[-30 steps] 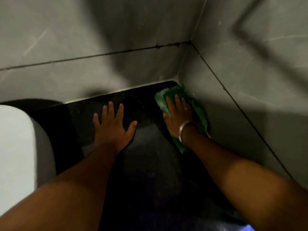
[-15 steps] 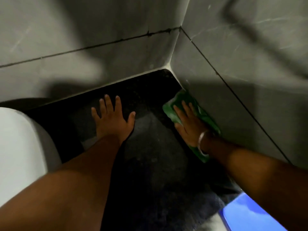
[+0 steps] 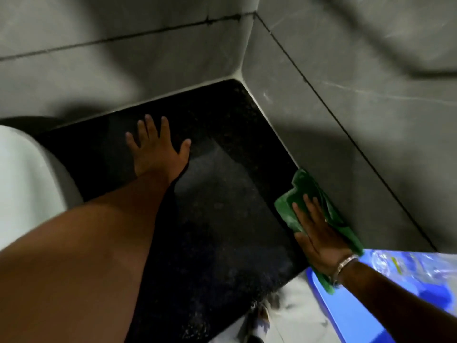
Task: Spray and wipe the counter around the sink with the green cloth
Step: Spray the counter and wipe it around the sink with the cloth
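The green cloth (image 3: 303,194) lies on the black speckled counter (image 3: 222,206), pressed against the foot of the right-hand wall near the counter's front edge. My right hand (image 3: 319,233) lies flat on top of it with fingers together, a metal bracelet on the wrist. My left hand (image 3: 158,149) rests flat on the counter further back, fingers spread, holding nothing. The white sink (image 3: 22,184) shows its rounded rim at the left edge. No spray bottle is in view.
Grey tiled walls (image 3: 346,107) meet in the corner behind the counter. Below the counter's front edge at lower right stands a blue plastic container (image 3: 346,313) on a pale floor (image 3: 291,323).
My right hand has slid the green cloth along the right wall, away from the back corner toward the counter's front edge. My left hand has stayed flat in place.
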The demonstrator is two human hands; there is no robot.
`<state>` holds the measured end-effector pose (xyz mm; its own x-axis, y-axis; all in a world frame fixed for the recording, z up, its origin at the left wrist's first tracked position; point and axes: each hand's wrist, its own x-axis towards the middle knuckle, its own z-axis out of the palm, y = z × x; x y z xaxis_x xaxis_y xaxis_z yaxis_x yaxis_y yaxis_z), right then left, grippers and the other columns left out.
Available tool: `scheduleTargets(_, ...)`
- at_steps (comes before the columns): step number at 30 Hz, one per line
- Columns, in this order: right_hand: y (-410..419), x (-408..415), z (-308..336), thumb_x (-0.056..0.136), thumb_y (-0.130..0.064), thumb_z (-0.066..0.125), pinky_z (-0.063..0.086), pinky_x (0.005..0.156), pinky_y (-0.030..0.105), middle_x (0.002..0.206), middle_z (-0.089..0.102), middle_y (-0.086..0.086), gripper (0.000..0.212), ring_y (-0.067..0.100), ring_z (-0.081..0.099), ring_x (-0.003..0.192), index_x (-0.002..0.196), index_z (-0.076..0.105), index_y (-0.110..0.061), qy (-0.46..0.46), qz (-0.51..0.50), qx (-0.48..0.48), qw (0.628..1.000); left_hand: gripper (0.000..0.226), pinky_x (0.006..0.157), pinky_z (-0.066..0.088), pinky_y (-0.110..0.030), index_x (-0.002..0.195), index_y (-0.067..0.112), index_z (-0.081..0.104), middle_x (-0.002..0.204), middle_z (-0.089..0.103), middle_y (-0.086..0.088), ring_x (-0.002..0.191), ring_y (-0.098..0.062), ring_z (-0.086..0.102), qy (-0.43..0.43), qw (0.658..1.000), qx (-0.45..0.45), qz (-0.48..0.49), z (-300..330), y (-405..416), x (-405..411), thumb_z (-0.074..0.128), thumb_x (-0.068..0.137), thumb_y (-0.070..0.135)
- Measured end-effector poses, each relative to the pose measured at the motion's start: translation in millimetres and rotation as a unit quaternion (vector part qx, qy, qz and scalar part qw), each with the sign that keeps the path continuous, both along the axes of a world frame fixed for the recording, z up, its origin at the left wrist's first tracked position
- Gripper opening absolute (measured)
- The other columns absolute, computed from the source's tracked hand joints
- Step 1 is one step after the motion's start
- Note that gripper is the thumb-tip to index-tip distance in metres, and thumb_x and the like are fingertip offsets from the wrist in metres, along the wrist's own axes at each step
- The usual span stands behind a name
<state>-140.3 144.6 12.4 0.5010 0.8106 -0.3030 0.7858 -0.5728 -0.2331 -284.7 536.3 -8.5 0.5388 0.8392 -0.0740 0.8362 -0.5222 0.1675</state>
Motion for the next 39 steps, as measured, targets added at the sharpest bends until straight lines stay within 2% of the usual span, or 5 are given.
scheduleTargets(7,30.5,-61.3,0.7,0.087,-0.048,0.033,0.019,0.116,0.054,0.157,0.021,0.020,0.069,0.043,0.019,0.144,0.149,0.026,-0.019,-0.088,-0.060,0.011,0.994,0.081,0.120,0.001,-0.062,0.156,0.019,0.017,0.165,0.010,-0.019,0.153,-0.036,0.007,-0.017,1.000,-0.009,-0.001,0.8,-4.0,-0.7,0.026,0.091,0.066)
scheduleTargets(14,22.8,-93.8,-9.8,0.092,-0.053,0.026,0.016,0.118,0.048,0.160,0.021,0.008,0.062,0.033,0.020,0.146,0.150,0.015,-0.037,-0.064,0.172,0.026,0.983,0.070,0.120,0.009,-0.062,0.153,0.016,0.026,0.162,0.024,-0.018,0.150,-0.036,0.019,-0.069,0.997,0.035,-0.018,5.5,-22.0,-16.0,0.032,0.096,0.056)
scheduleTargets(25,7.7,-46.9,-2.2,0.088,-0.048,0.018,0.023,0.112,0.057,0.155,0.023,0.027,0.070,0.047,0.028,0.139,0.151,0.023,-0.017,-0.091,-0.091,-0.003,0.992,0.067,0.120,0.015,-0.054,0.151,0.014,0.035,0.159,0.031,-0.018,0.147,-0.037,0.028,-0.066,0.996,0.030,0.053,15.7,-158.7,-121.6,0.041,0.094,0.049)
scheduleTargets(33,35.6,-204.6,-7.8,0.087,-0.048,0.035,0.020,0.114,0.056,0.157,0.026,0.019,0.067,0.043,0.025,0.142,0.149,0.023,-0.025,-0.055,0.137,0.051,0.988,0.071,0.118,0.025,-0.051,0.154,0.017,0.025,0.163,0.024,-0.015,0.150,-0.033,0.023,-0.036,0.995,0.019,0.087,1.8,-193.1,-195.5,0.040,0.094,0.050)
scheduleTargets(39,18.6,-117.3,-15.0,0.087,-0.047,0.030,0.030,0.110,0.055,0.155,0.031,0.017,0.065,0.040,0.033,0.140,0.149,0.028,-0.027,-0.088,0.170,0.065,0.979,0.068,0.118,0.026,-0.051,0.154,0.023,0.024,0.163,0.023,-0.014,0.151,-0.033,0.021,-0.033,0.995,0.012,0.093,-4.4,-187.3,-195.8,0.031,0.094,0.054)
